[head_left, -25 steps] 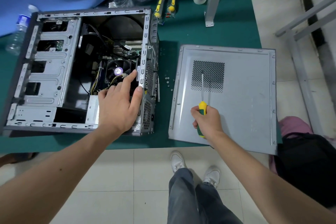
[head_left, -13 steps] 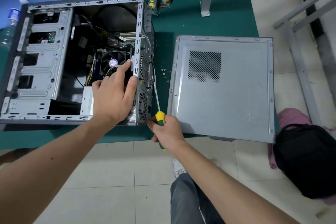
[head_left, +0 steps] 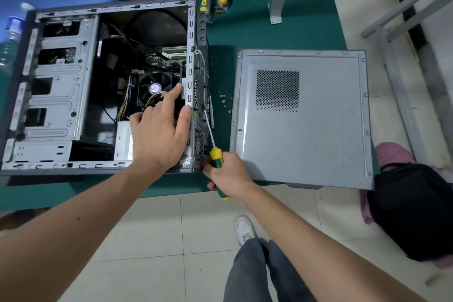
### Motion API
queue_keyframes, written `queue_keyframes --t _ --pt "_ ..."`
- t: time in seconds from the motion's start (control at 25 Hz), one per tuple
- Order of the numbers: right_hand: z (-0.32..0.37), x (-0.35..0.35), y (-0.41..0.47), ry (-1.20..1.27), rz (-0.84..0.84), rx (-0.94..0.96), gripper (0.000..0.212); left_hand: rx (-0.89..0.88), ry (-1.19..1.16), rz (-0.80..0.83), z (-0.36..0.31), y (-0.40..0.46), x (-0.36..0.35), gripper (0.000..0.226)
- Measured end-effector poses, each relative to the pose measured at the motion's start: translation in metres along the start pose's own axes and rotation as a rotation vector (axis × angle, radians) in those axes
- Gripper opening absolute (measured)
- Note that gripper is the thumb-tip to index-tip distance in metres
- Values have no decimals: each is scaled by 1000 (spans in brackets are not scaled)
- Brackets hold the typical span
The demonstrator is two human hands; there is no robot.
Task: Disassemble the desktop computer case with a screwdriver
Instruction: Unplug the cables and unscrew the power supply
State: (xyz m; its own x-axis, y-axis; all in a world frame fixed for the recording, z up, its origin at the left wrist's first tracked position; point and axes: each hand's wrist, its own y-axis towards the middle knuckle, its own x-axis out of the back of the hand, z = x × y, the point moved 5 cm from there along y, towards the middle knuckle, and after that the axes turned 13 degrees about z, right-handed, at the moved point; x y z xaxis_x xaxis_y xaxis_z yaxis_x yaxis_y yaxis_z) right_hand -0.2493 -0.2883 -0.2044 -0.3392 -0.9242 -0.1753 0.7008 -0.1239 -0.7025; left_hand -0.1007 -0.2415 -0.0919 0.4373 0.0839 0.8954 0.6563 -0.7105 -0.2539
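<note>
We find the open grey sheet-metal computer case (head_left: 61, 86) lying on its side on the green table mat (head_left: 245, 32). Judged heavy and stiff, with thin stamped edges likely sharp. Our left hand (head_left: 159, 135) rests flat-fingered on the rear frame rail, a sound place to brace. Our right hand (head_left: 228, 174) grips the green-and-yellow-handled screwdriver (head_left: 214, 154), its tip at the rear wall. The removed grey side panel (head_left: 318, 130) overhangs the table edge above pale floor tiles (head_left: 159, 240); small loose screws (head_left: 224, 102) lie between panel and case.

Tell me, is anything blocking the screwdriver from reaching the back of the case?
Nothing visible. The right hand grips the screwdriver, and its shaft already runs along the case rear panel. The left hand rests on the rim, clear of the shaft.
</note>
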Motion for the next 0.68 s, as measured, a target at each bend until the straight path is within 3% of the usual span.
queue_keyframes --t 0.36,0.68 --pt "3 1 4 -35 72 99 17 -7 -21 2 1 0 0 53" --pt "-11 14 -5 -26 -37 123 6 -7 -13 2 1 1 0 54"
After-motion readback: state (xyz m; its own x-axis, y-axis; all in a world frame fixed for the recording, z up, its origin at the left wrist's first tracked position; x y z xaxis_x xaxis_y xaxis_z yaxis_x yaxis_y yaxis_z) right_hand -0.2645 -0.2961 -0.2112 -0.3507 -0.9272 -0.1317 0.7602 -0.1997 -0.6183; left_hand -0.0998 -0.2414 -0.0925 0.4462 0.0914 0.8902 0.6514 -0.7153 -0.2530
